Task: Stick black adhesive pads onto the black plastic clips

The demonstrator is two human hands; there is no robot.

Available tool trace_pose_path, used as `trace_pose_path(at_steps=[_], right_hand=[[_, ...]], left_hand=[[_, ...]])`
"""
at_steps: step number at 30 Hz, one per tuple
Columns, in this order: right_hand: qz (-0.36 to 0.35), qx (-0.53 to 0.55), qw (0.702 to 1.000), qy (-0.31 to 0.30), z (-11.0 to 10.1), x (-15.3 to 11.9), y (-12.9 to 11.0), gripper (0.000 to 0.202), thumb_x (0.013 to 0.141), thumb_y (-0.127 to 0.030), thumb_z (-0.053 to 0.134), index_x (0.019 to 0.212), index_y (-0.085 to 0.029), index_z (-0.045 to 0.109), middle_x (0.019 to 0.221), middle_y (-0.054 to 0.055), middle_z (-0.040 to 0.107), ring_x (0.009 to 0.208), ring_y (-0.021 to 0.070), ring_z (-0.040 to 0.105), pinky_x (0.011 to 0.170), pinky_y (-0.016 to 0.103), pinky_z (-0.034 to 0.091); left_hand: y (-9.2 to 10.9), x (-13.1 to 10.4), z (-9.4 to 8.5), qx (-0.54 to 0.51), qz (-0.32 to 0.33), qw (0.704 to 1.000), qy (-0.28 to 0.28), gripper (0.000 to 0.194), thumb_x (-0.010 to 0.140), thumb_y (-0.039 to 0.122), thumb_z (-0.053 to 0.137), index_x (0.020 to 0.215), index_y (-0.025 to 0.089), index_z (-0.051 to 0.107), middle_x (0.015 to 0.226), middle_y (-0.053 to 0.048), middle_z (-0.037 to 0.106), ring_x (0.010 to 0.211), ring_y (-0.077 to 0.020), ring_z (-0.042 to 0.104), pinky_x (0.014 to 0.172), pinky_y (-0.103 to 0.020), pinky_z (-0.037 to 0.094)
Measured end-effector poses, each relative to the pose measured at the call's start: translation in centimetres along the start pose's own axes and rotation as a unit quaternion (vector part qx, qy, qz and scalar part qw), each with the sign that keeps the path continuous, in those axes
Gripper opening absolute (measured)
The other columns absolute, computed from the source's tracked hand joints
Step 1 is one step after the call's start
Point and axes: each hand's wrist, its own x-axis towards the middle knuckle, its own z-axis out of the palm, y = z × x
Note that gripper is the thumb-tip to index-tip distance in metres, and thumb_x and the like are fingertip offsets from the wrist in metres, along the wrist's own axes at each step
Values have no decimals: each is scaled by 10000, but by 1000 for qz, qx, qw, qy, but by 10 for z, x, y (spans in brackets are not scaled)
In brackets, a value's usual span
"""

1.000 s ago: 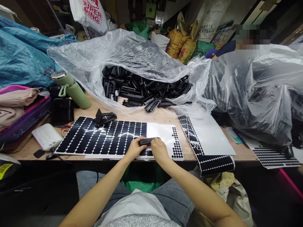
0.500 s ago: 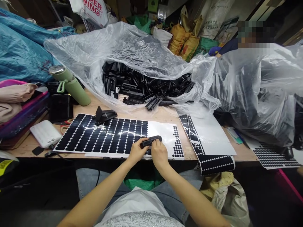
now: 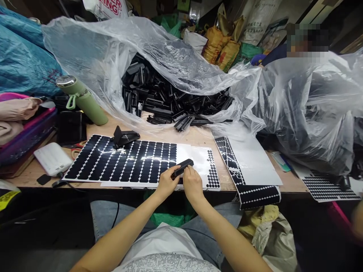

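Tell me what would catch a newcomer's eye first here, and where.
The heap of glossy black plastic parts probably comes first, framed by the opening of a crumpled clear plastic cover at the back of the wooden table. Next is the white sheet with rows of black oblong patches along the front; near its right end, the left hand and right hand hold a slim black part.

Left hand (image 3: pixel 167 183) and right hand (image 3: pixel 193 184) are holding a narrow black part (image 3: pixel 182 169).
The part is slanting over a sheet of black shapes (image 3: pixel 119 160); another black piece (image 3: pixel 126 138) is resting on the sheet's far edge. Behind, black parts (image 3: pixel 159 101) are lying heaped in clear plastic (image 3: pixel 159 47), and a green bottle (image 3: pixel 91 108) is standing to the left.
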Motion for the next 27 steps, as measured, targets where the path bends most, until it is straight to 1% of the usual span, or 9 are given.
trace_pose_path(at_steps=[4, 7, 11, 15, 20, 22, 25, 27], right_hand=[[9, 16, 1000, 18, 1, 0, 3, 190, 834, -83, 413, 840, -97, 603, 986, 163, 635, 794, 182, 617, 682, 287, 498], [20, 25, 999, 25, 1, 1, 6, 190, 839, -122, 427, 797, -110, 611, 959, 139, 654, 749, 171, 629, 650, 271, 495], [22, 39, 998, 45, 3, 1, 8, 222, 856, -175, 410, 832, -115, 622, 942, 127, 664, 762, 160, 633, 657, 254, 483], [19, 56, 996, 62, 6, 2, 11, 233, 854, -172, 402, 815, -116, 624, 898, 117, 671, 739, 146, 631, 640, 228, 462], [25, 94, 993, 67, 7, 8, 20, 219, 822, -146, 412, 763, -124, 622, 777, 77, 676, 673, 136, 625, 596, 208, 443], [25, 110, 992, 64, 6, 9, 24, 226, 827, -150, 406, 786, -125, 626, 777, 72, 676, 694, 134, 629, 615, 207, 450], [11, 128, 990, 64, 4, 9, 24, 238, 856, -206, 406, 884, -117, 625, 874, 95, 674, 806, 145, 633, 693, 223, 468], [6, 131, 989, 63, 3, 7, 22, 258, 866, -243, 410, 928, -108, 621, 919, 114, 668, 844, 156, 631, 721, 242, 476]], left_hand=[[8, -1, 0, 44, 21, 999, -11, 348, 717, 100, 515, 1042, 197, 596, 997, -52, 656, 891, -182, 611, 783, -314, 490], [12, -2, 1, 49, 24, 998, -17, 346, 722, 102, 509, 1044, 194, 595, 1000, -53, 657, 910, -187, 608, 780, -311, 492], [13, -1, 1, 31, 16, 999, -3, 343, 719, 109, 520, 1040, 200, 599, 1003, -53, 657, 888, -188, 612, 776, -317, 489], [13, -1, -1, 33, 12, 999, 2, 328, 728, 129, 524, 1038, 201, 602, 996, -52, 658, 875, -187, 612, 777, -314, 483], [13, 3, -2, 28, -10, 1000, 8, 319, 739, 158, 523, 1047, 190, 597, 977, -57, 660, 822, -187, 622, 738, -307, 490], [13, 4, -3, 26, -23, 999, 13, 330, 729, 158, 533, 1051, 196, 595, 974, -51, 662, 815, -190, 623, 746, -314, 487], [14, 5, -3, 18, -30, 999, 22, 334, 721, 164, 548, 1050, 199, 598, 984, -50, 659, 858, -197, 616, 783, -323, 475], [15, 5, -2, 19, -26, 999, 23, 328, 726, 167, 548, 1048, 195, 599, 986, -55, 658, 878, -200, 612, 800, -326, 469]])
